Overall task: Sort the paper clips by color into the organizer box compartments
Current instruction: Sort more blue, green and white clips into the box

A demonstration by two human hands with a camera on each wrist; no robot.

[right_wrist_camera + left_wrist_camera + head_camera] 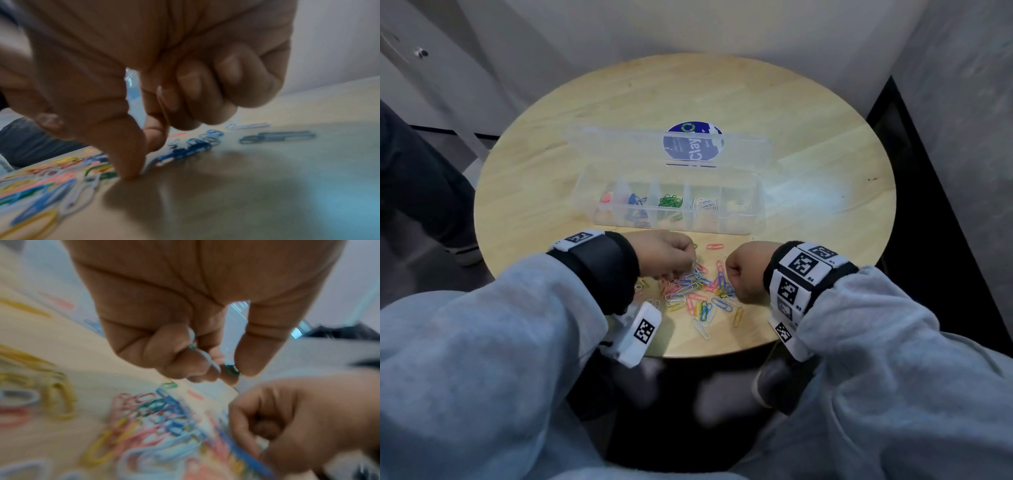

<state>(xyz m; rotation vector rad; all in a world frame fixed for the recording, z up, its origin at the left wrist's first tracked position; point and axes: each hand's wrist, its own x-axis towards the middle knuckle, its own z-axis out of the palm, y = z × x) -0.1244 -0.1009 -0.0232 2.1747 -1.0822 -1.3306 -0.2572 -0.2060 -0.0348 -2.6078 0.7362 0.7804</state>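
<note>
The bench (808, 113) was pale wood with a fine visible grain and a smooth, softly sheened finish. The organizer box (755, 209) and its open lid (619, 144) were clear, glossy plastic; the lid carried a round printed label (693, 145). The paper clips (698, 291) had smooth coloured coatings. The sleeves (500, 308) were soft grey fleecy cloth, and the wrist bands (602, 263) were matt black fabric with white printed tags
</note>
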